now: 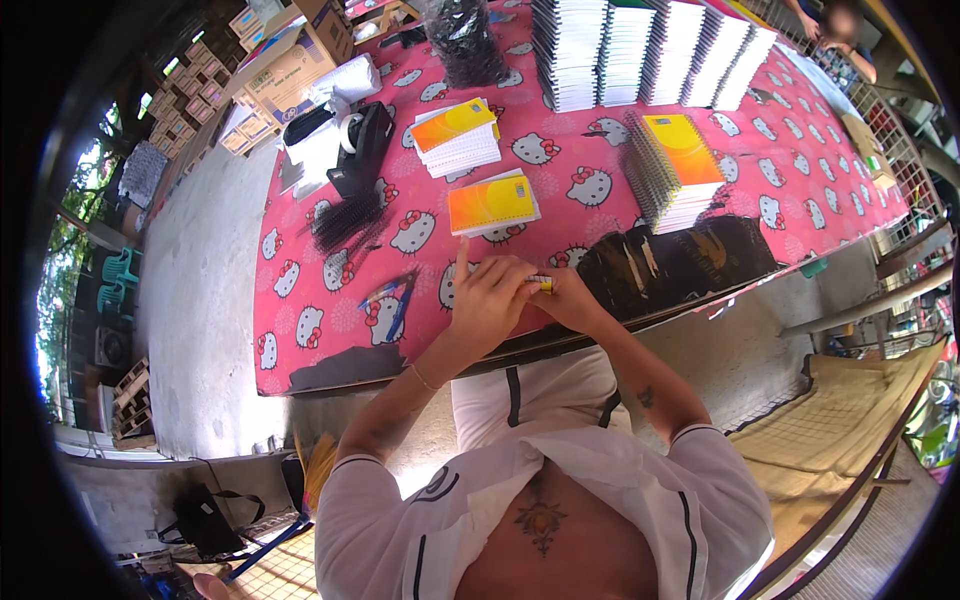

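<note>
Close to the table's front edge, my left hand [492, 298] and my right hand [572, 302] come together. A small yellow object [543, 283] with a dark end shows between them, gripped by the fingers of both; its kind is too small to make out. My left index finger sticks out forward, while the other fingers are curled. Just beyond lies a small stack of orange-and-yellow notebooks [492, 205]. Behind it is a fanned stack of similar notebooks [455, 138]. Blue-handled tools [393, 303], apparently pliers or pens, rest to the left of my hands.
A spiral-bound notebook stack [672, 172] stands at right, with tall notebook stacks [640, 55] behind. Loose black binding coils [347, 222] lie near a black tape dispenser [360, 150]. A bag of coils [462, 42] and cardboard boxes [290, 75] are farther back. Another person [838, 40] is at far right.
</note>
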`<state>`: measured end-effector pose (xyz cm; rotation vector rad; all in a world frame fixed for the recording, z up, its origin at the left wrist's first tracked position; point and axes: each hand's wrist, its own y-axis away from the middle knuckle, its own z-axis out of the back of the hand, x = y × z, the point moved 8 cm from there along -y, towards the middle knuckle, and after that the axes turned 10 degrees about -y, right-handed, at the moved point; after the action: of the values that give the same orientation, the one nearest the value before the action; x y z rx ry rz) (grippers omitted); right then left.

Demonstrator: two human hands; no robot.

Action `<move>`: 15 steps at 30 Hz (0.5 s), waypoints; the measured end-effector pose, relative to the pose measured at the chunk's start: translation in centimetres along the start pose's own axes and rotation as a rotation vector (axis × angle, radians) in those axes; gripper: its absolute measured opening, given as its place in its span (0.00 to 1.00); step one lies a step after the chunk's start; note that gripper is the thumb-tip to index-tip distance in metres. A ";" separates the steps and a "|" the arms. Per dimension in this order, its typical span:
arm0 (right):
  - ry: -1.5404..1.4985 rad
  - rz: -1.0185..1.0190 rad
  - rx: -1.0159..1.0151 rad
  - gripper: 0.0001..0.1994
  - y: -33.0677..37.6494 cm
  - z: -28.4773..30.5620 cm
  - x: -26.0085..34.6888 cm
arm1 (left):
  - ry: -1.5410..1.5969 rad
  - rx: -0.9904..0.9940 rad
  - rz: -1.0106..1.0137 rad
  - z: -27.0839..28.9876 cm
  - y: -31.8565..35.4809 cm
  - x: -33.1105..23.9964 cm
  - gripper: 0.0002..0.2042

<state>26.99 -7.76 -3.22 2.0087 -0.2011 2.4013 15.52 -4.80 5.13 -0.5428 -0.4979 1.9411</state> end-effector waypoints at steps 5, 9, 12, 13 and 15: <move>0.051 0.084 -0.050 0.15 0.6 0.6 2.8 | 0.009 0.038 0.053 0.3 -0.2 0.4 0.09; -0.138 0.104 0.029 0.12 1.2 3.8 3.1 | 0.021 0.010 0.031 0.0 0.1 0.4 0.08; -0.194 0.035 0.066 0.08 0.5 5.0 2.2 | 0.019 -0.021 0.012 0.4 0.1 0.0 0.09; -0.153 0.011 0.081 0.07 0.3 5.1 2.1 | 0.013 -0.030 0.005 0.5 0.1 -0.1 0.09; -0.198 0.030 0.124 0.06 0.1 4.9 2.3 | 0.033 -0.052 0.014 0.5 0.0 -0.1 0.10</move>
<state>31.43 -8.50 -0.15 2.3149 -0.0859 2.2825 15.26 -4.94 5.60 -0.6120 -0.5262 1.9341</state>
